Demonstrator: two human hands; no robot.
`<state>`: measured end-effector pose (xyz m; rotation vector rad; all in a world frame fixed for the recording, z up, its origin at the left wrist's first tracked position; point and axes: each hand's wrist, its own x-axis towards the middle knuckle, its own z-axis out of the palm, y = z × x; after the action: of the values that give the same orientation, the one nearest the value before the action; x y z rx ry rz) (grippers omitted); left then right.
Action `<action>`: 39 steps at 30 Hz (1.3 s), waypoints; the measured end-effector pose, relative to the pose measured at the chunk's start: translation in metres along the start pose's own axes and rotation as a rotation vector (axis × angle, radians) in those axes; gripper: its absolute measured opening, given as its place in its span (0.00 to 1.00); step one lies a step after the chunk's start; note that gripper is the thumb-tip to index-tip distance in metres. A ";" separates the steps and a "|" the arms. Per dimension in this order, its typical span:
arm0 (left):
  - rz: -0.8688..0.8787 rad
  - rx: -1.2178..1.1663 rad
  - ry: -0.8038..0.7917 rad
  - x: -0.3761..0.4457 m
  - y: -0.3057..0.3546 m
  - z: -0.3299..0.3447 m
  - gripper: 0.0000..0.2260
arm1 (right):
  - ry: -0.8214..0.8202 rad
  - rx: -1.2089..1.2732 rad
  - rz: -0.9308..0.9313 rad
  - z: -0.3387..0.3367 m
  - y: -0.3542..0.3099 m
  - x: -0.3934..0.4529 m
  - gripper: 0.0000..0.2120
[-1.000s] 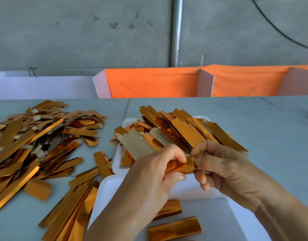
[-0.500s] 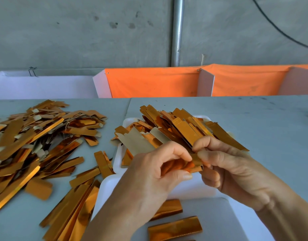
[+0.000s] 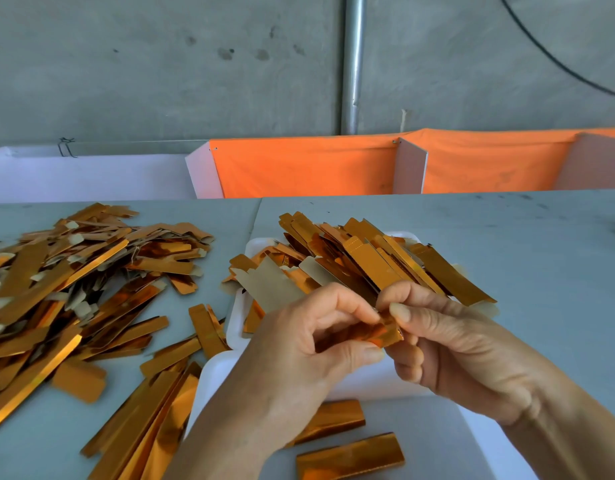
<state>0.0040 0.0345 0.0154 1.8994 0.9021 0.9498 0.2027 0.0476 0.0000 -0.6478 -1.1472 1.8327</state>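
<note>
Two bare hands are busy here, the left hand and the right hand, and between them they pinch one small shiny gold foil-card piece. I count two white foam trays, the far tray and the near tray. Two folded gold foil sleeves lie in the near one. The flat gold card strips sit in two big heaps, the left heap and the tray heap, each far too many to count.

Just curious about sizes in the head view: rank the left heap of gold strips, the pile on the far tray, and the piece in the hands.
1. Left heap.
2. Pile on the far tray.
3. Piece pinched by the left hand and right hand; partly hidden, yet clearly smallest.
</note>
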 end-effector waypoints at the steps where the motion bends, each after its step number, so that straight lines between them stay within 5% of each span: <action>1: -0.010 -0.002 0.000 0.000 0.000 0.000 0.08 | -0.001 0.006 0.008 0.000 0.001 0.001 0.13; 6: -0.043 -0.064 -0.015 0.000 0.000 -0.002 0.10 | -0.055 0.034 0.031 -0.003 0.002 0.001 0.10; 10: -0.151 -0.040 -0.170 -0.001 -0.002 -0.005 0.10 | -0.064 -0.117 0.139 -0.007 -0.002 -0.003 0.11; 14: -0.388 0.031 -0.341 -0.004 -0.005 -0.002 0.09 | 0.310 -0.420 -0.009 -0.007 -0.003 -0.004 0.11; 18: -0.409 0.462 -0.001 -0.002 -0.014 -0.001 0.03 | 0.765 -0.733 -0.367 -0.007 0.004 0.003 0.07; 22: -0.370 0.622 0.310 0.000 -0.019 -0.006 0.10 | 0.542 -1.362 -0.382 0.013 0.022 0.014 0.16; 26: -0.338 0.653 0.343 0.001 -0.022 -0.006 0.07 | 0.348 -1.665 -0.262 0.014 0.040 0.027 0.13; 32: -0.353 0.594 0.263 0.001 -0.023 -0.002 0.05 | 0.486 -1.538 -0.231 0.003 0.036 0.029 0.02; 39: -0.349 0.589 0.224 -0.001 -0.025 0.000 0.14 | 0.598 -1.543 -0.285 -0.003 0.032 0.030 0.05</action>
<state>-0.0022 0.0443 -0.0066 2.0235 1.7334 0.7381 0.1776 0.0677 -0.0292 -1.5811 -1.9111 0.1386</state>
